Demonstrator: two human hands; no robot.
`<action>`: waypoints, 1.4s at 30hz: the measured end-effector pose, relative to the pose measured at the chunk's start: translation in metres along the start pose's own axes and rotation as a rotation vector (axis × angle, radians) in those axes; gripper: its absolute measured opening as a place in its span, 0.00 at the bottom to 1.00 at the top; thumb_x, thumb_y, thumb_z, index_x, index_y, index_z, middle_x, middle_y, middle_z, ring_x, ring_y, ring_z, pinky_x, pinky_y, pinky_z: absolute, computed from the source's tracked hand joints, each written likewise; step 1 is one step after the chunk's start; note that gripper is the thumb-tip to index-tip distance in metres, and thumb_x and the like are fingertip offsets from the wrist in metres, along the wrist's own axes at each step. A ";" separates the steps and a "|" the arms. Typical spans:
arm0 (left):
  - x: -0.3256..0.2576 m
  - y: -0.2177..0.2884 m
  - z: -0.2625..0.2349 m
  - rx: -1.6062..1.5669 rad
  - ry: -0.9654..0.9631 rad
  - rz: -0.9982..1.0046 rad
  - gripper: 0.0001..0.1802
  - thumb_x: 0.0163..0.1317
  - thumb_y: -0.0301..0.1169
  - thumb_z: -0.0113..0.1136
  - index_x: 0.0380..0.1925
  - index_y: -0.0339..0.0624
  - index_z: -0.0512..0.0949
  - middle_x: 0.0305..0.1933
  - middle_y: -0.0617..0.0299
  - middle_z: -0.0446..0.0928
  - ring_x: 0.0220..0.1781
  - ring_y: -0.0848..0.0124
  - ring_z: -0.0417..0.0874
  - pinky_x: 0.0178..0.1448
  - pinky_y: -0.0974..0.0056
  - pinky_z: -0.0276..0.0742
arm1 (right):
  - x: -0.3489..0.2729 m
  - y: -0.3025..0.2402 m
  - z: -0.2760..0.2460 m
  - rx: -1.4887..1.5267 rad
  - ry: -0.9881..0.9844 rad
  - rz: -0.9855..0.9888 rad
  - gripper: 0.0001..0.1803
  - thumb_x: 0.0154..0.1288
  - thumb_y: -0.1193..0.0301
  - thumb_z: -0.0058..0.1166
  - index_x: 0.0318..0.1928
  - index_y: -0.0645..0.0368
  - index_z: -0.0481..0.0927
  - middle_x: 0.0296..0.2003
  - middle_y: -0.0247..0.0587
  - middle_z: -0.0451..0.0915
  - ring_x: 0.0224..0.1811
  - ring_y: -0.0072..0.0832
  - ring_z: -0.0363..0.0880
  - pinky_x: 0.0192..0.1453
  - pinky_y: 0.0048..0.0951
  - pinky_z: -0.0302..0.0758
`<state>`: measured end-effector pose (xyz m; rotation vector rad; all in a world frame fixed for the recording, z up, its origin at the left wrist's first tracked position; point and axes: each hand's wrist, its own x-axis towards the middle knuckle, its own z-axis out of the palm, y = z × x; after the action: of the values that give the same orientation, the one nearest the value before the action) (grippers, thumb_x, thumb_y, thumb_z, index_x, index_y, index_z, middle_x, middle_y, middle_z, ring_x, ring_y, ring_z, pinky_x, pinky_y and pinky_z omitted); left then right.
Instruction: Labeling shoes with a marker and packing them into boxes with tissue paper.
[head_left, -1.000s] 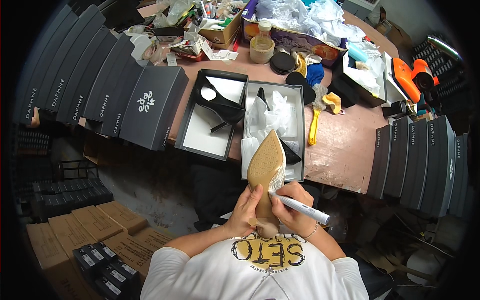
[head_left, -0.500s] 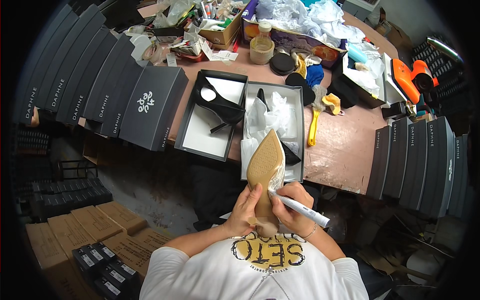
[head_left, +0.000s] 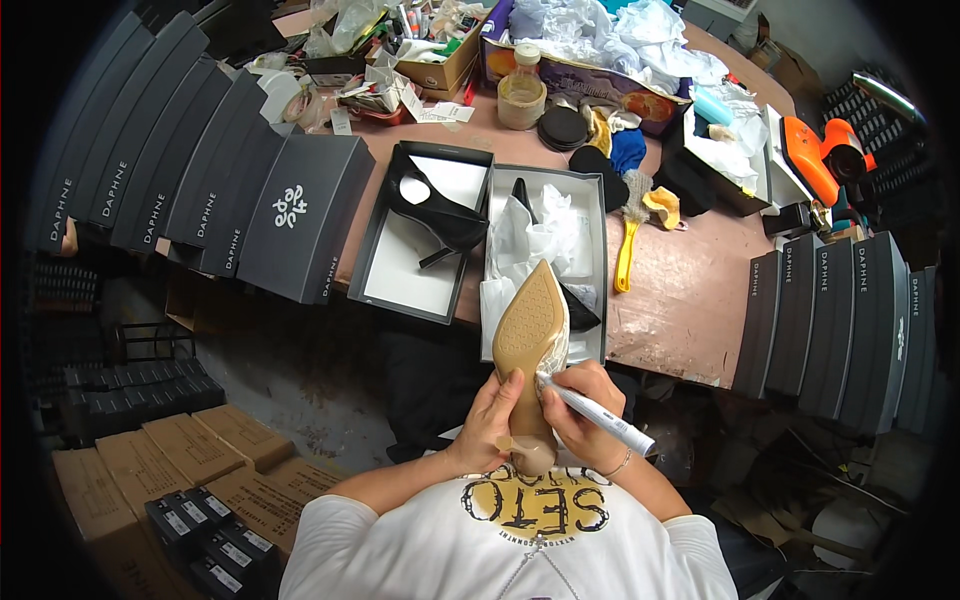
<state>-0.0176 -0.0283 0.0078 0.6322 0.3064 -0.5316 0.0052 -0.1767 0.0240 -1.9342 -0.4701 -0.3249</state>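
Note:
A high-heeled shoe (head_left: 528, 322) is held close to my chest, its tan patterned sole facing up and its pointed toe away from me. Closed around its left side, my left hand (head_left: 487, 425) lays the thumb along the sole. My right hand (head_left: 585, 410) grips a white marker pen (head_left: 608, 419), whose tip meets the shoe's whitish lace-like side near the arch. Just beyond the toe sits an open shoebox (head_left: 603, 250) with white tissue and a partly covered black shoe. Left of it, a black high-heeled shoe (head_left: 445, 215) lies in a box lid (head_left: 375, 280).
Dark shoeboxes (head_left: 300, 215) stand in a row at left, with more shoeboxes (head_left: 825, 330) at right. A yellow-handled brush (head_left: 627, 255), a glue jar (head_left: 522, 95) and a tissue-filled carton (head_left: 590, 80) are on the table (head_left: 680, 330). Brown cartons (head_left: 190, 450) fill the lower left.
The marker pen's rear end has shifted very slightly left, with its tip still at the shoe's side. Both hands keep nearly the same hold and place.

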 end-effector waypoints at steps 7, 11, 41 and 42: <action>-0.002 0.003 0.003 0.028 -0.026 0.025 0.23 0.75 0.43 0.42 0.61 0.41 0.62 0.57 0.59 0.71 0.55 0.73 0.77 0.58 0.65 0.76 | -0.007 0.005 -0.004 0.130 0.088 0.148 0.07 0.62 0.76 0.57 0.39 0.63 0.73 0.27 0.37 0.73 0.24 0.20 0.69 0.30 0.21 0.66; -0.001 -0.001 -0.004 0.086 -0.068 0.028 0.24 0.76 0.42 0.38 0.65 0.41 0.57 0.62 0.56 0.67 0.63 0.68 0.71 0.66 0.59 0.71 | -0.007 0.012 -0.005 0.142 0.089 0.146 0.07 0.65 0.77 0.54 0.40 0.63 0.70 0.28 0.36 0.73 0.25 0.18 0.74 0.30 0.18 0.69; -0.002 -0.003 0.000 0.123 -0.047 0.073 0.24 0.75 0.42 0.42 0.64 0.41 0.59 0.58 0.59 0.70 0.56 0.73 0.75 0.58 0.65 0.75 | -0.003 0.011 0.002 0.262 0.140 0.251 0.06 0.67 0.77 0.53 0.39 0.63 0.69 0.28 0.37 0.75 0.25 0.18 0.78 0.27 0.17 0.73; -0.002 -0.003 -0.001 0.128 -0.046 0.068 0.24 0.75 0.42 0.42 0.64 0.41 0.59 0.58 0.59 0.70 0.56 0.73 0.75 0.58 0.65 0.75 | -0.002 0.010 0.001 0.246 0.125 0.247 0.06 0.67 0.77 0.52 0.40 0.63 0.69 0.28 0.37 0.75 0.25 0.18 0.78 0.27 0.17 0.73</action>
<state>-0.0209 -0.0288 0.0064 0.7507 0.2077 -0.5021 0.0080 -0.1795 0.0149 -1.6976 -0.1768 -0.2148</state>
